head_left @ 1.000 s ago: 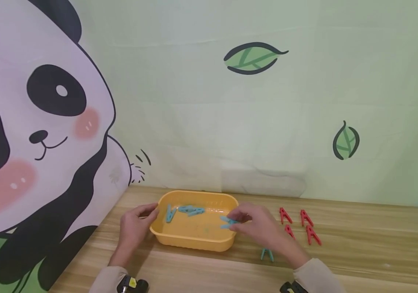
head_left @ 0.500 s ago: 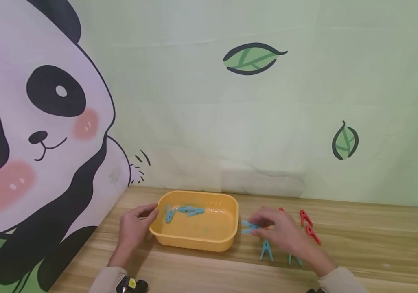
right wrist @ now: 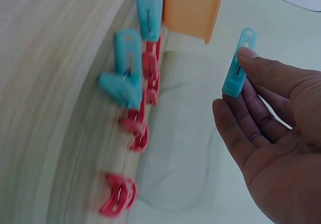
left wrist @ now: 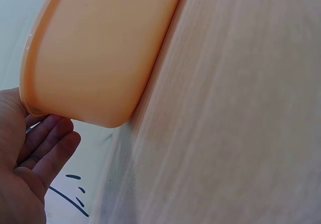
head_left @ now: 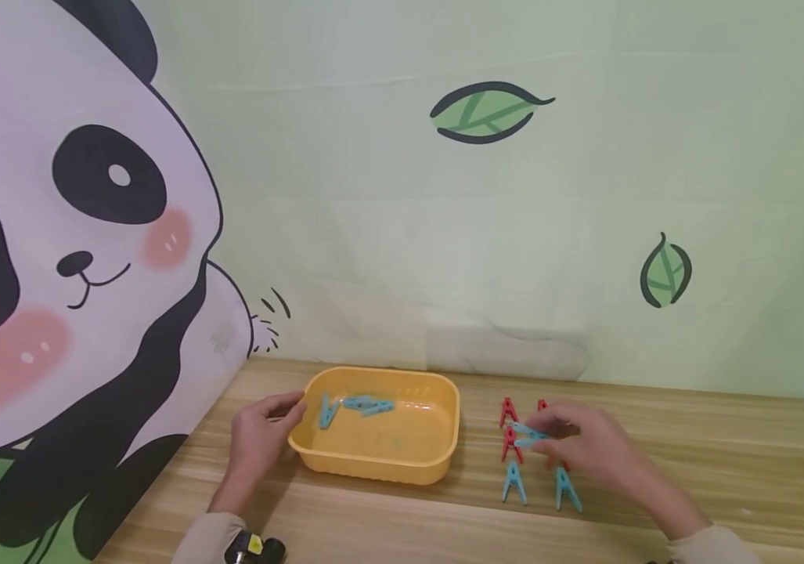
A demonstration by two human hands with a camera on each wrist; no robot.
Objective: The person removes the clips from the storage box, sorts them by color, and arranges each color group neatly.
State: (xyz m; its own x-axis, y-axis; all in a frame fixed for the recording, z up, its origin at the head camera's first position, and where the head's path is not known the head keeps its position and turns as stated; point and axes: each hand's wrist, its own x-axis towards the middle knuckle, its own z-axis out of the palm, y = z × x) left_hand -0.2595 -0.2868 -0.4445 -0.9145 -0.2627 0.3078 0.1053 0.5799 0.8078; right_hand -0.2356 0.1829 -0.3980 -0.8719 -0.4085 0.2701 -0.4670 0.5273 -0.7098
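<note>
A yellow plastic basin (head_left: 402, 470) stands on the table, with several teal clothespins (head_left: 328, 411) lying inside at the left and back. My left hand (head_left: 261, 435) holds its left rim; in the left wrist view the fingers (left wrist: 55, 143) lie against the outside of the wall. My right hand (head_left: 585, 442) pinches a teal clothespin (head_left: 530, 435) between thumb and fingers, raised off the table, as the right wrist view also shows. Beneath and beside that hand stand red clothespins (head_left: 508, 411), some partly hidden by it. Two teal clothespins (head_left: 513, 482) stand nearer the front.
The wooden table (head_left: 726, 470) runs right of the clothespins and along the front. Behind it hangs a pale green backdrop (head_left: 373, 235) with printed leaves and a large panda (head_left: 127, 235) at the left.
My right hand has moved right, from the basin's right rim to above the red clothespins, carrying the teal clothespin. My left hand and the basin have stayed put.
</note>
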